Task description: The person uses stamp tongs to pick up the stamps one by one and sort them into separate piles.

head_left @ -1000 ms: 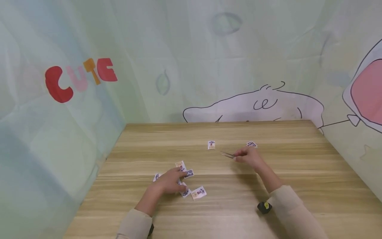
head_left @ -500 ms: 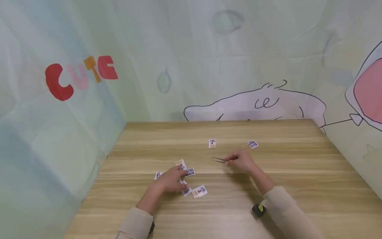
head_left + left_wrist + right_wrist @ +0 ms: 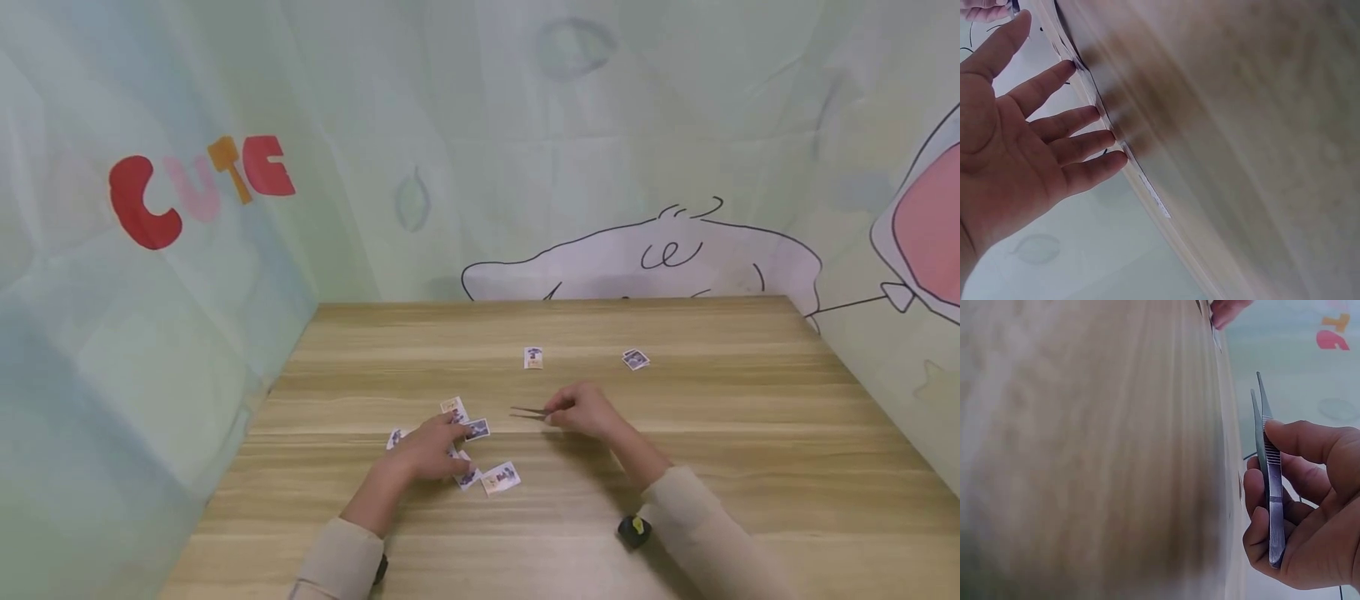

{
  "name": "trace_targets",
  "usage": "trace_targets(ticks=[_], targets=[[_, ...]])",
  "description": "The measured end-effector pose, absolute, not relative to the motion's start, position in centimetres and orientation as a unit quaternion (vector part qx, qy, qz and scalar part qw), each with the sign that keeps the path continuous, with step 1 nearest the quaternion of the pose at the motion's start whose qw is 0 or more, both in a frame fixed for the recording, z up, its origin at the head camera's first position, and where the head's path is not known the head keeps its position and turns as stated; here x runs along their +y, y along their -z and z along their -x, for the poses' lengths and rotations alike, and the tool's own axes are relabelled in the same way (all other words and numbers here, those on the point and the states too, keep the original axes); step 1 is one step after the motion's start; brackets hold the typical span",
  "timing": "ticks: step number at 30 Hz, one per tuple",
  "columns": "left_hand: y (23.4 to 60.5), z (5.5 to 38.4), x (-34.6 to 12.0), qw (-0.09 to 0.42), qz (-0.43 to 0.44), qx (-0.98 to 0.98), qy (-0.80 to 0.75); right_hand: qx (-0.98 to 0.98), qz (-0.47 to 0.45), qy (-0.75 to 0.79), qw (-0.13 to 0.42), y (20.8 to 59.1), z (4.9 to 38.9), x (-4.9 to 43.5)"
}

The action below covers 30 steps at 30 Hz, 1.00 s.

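Note:
My right hand (image 3: pixel 587 410) pinches metal tweezers (image 3: pixel 1275 515) between thumb and fingers. In the right wrist view the two tips of the tweezers stand slightly apart with nothing between them. My left hand (image 3: pixel 429 450) is spread over a loose group of small stamp-like printed paper pieces, and its fairly straight fingertips rest on them. Around that hand lie an orange-and-blue piece (image 3: pixel 453 407), a dark-pictured piece (image 3: pixel 477 428) by the index finger, a piece under the thumb (image 3: pixel 469 477), and a pale piece (image 3: pixel 501 478) to its right. The palm hides part of the group.
Farther back on the wooden table (image 3: pixel 390 342) lies a single printed piece (image 3: pixel 533 358). To its right sits a small overlapping stack (image 3: pixel 636 359). A decorated curtain (image 3: pixel 360 167) borders the table's back and left. A black wrist device (image 3: pixel 634 531) hangs under the right sleeve.
My right hand has moved left and nearer with the tweezers, away from the back-right stack and toward the group under my left hand. The left hand has stayed in place.

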State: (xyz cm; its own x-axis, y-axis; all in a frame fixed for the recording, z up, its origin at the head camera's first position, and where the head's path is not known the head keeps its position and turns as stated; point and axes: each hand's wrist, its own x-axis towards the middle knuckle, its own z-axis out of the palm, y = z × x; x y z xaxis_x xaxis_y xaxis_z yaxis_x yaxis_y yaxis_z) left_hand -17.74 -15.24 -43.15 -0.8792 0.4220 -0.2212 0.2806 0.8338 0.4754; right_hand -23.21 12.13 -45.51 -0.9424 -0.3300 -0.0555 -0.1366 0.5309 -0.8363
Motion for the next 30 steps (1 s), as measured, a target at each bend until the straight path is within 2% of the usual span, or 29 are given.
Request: trace_targets(ticks=[11, 23, 30], targets=[[43.3, 17.5, -15.3, 0.160, -0.181, 0.945, -0.222, 0.871, 0.161, 0.449, 0.119, 45.2, 22.9, 10.5], [42.5, 16.4, -14.7, 0.144, -0.246, 0.936, -0.208, 0.878, 0.156, 0.434, 0.129, 45.4, 23.1, 9.5], [42.6, 16.1, -14.7, 0.157, -0.250, 0.934, -0.203, 0.886, 0.141, 0.419, 0.141, 45.6, 23.7, 9.5]])
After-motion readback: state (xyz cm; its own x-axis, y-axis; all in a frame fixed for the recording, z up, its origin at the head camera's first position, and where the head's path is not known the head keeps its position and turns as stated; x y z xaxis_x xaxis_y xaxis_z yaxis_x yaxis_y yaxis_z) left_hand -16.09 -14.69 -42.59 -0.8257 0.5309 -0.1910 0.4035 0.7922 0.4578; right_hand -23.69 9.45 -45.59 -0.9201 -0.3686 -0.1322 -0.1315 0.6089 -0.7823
